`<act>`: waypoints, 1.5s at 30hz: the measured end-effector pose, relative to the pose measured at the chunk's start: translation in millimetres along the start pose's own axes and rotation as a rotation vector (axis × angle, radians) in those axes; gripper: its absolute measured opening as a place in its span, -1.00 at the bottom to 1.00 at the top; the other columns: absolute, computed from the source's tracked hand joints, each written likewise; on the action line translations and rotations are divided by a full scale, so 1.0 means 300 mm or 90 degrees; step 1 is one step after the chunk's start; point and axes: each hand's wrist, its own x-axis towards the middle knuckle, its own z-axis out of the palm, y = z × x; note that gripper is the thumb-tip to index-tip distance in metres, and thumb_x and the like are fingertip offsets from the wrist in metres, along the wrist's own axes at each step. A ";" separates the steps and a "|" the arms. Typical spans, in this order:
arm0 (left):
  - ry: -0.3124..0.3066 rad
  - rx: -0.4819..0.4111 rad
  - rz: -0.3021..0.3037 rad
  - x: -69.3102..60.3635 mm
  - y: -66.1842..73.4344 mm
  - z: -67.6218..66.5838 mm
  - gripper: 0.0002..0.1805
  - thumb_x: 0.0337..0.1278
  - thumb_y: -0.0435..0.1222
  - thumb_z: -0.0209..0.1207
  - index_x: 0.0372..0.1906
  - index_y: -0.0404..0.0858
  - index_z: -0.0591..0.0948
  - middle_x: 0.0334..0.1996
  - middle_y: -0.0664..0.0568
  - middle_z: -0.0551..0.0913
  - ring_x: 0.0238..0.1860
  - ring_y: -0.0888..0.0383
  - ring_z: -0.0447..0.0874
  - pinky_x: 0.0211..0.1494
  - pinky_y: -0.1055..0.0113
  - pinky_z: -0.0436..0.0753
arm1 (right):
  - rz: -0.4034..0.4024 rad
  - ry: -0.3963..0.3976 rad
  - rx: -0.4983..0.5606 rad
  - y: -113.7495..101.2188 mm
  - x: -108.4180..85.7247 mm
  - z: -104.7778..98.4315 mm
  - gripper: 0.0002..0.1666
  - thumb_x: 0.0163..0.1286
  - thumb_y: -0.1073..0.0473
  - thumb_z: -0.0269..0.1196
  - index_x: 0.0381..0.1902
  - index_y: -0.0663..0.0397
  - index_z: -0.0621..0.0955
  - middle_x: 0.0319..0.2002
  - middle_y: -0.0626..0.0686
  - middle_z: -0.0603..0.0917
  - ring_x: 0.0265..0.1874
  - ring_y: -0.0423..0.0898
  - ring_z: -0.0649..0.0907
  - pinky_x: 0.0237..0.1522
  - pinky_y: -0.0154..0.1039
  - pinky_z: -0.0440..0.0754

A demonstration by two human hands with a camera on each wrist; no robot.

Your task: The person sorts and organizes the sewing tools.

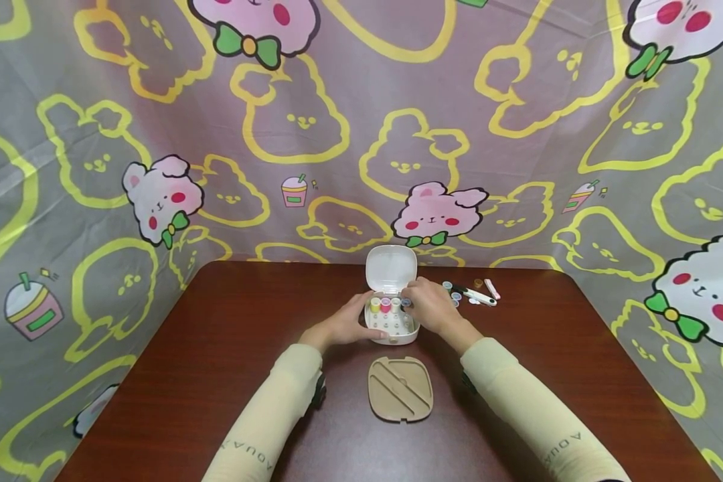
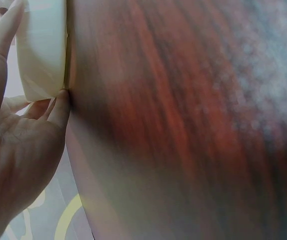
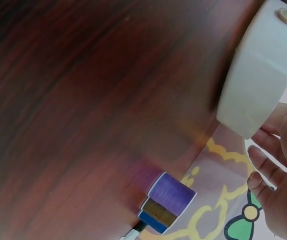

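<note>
A white sewing box (image 1: 393,340) stands on the table with its lid (image 1: 391,268) raised at the back. Yellow (image 1: 375,306), pink (image 1: 385,305) and white (image 1: 395,306) thread spools stand in its back row, above rows of small pegs. My left hand (image 1: 345,323) grips the box's left side, thumb along the front; the left wrist view shows fingertips against its pale wall (image 2: 42,55). At the back right of the box, my right hand (image 1: 435,306) pinches a dark thread spool (image 1: 406,303). In the right wrist view its thumb and index tip are hidden.
A beige tray insert (image 1: 400,389) lies in front of the box. Right of the box are purple (image 3: 172,194), brown (image 3: 158,213) and blue (image 3: 152,222) spools, a black-and-white tool (image 1: 479,296) and a pink-and-white strip (image 1: 492,289). Patterned cloth surrounds the table (image 1: 217,375).
</note>
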 end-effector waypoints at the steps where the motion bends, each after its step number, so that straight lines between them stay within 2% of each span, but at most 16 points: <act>1: 0.000 0.001 -0.001 -0.001 0.001 0.000 0.14 0.03 0.03 0.52 0.62 -0.17 0.13 0.48 -0.15 0.24 0.46 -0.05 0.26 0.53 0.02 0.24 | -0.002 0.002 -0.003 0.000 0.001 0.001 -0.86 0.17 0.23 0.53 -0.29 0.02 0.79 -0.36 -0.05 0.69 -0.31 -0.05 0.58 -0.40 -0.14 0.60; 9: -0.002 0.009 -0.004 0.002 -0.001 0.000 0.15 0.04 0.04 0.51 0.62 -0.18 0.11 0.50 -0.14 0.22 0.47 -0.03 0.25 0.54 0.03 0.24 | -0.010 0.013 -0.028 -0.003 -0.004 0.003 -0.84 0.15 0.20 0.56 -0.28 -0.02 0.81 -0.30 -0.02 0.65 -0.26 -0.04 0.55 -0.39 -0.15 0.60; 14: -0.001 0.013 -0.003 0.001 0.000 0.000 0.15 0.04 0.04 0.51 0.62 -0.18 0.11 0.50 -0.14 0.22 0.47 -0.03 0.24 0.54 0.04 0.23 | 0.017 0.006 0.007 -0.001 -0.010 0.004 -0.85 0.17 0.23 0.53 -0.27 -0.03 0.80 -0.30 -0.03 0.63 -0.26 -0.06 0.53 -0.44 -0.17 0.59; 19: -0.001 0.010 -0.001 0.003 -0.004 0.001 0.16 0.03 0.05 0.51 0.63 -0.18 0.10 0.50 -0.14 0.22 0.47 -0.03 0.24 0.54 0.03 0.23 | 0.039 -0.019 0.034 -0.003 -0.008 0.002 -0.84 0.23 0.23 0.49 -0.21 -0.01 0.80 -0.25 -0.01 0.68 -0.21 -0.05 0.55 -0.39 -0.12 0.62; 23: -0.002 0.010 -0.006 0.005 -0.009 0.002 0.17 0.04 0.07 0.50 0.63 -0.18 0.09 0.51 -0.14 0.20 0.48 -0.03 0.23 0.54 0.01 0.24 | 0.040 -0.014 0.045 -0.005 -0.008 0.003 -0.86 0.25 0.21 0.49 -0.21 0.00 0.80 -0.24 0.00 0.69 -0.22 -0.05 0.56 -0.36 -0.09 0.64; 36: 0.001 0.010 -0.003 0.002 -0.005 0.004 0.15 0.04 0.04 0.51 0.63 -0.17 0.10 0.50 -0.15 0.22 0.45 -0.03 0.26 0.53 0.02 0.26 | 0.039 0.015 0.011 -0.011 -0.002 0.013 -0.84 0.21 0.11 0.54 -0.30 0.00 0.78 -0.35 -0.05 0.66 -0.29 -0.05 0.57 -0.37 -0.12 0.62; 45: -0.008 0.002 -0.016 0.000 -0.002 0.002 0.16 0.04 0.08 0.50 0.63 -0.14 0.09 0.51 -0.12 0.20 0.46 -0.01 0.25 0.53 0.01 0.25 | 0.046 -0.009 0.018 -0.012 -0.004 0.009 -0.86 0.25 0.15 0.50 -0.25 0.00 0.78 -0.31 -0.04 0.65 -0.23 -0.04 0.60 -0.34 -0.07 0.66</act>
